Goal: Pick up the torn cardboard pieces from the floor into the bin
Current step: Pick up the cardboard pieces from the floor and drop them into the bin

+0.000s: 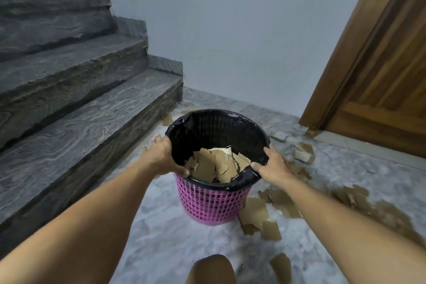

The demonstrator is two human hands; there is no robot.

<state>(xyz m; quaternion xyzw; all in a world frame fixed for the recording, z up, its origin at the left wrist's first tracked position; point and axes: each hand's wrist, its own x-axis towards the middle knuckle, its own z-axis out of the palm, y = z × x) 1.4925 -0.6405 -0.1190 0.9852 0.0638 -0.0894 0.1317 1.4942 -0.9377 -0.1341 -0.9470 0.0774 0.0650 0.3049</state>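
We see dark stone stairs (76, 90) to our left, then the pink bin (213, 203) on the floor (161, 244), both grips closed on its black-lined rim: left hand (161, 157), right hand (273, 167). It looks light and flexible, so opposite rim holds suit. Some torn cardboard pieces (262, 217) lie inside, many scattered right; stiff, featherlight scraps, best pinched by an edge.
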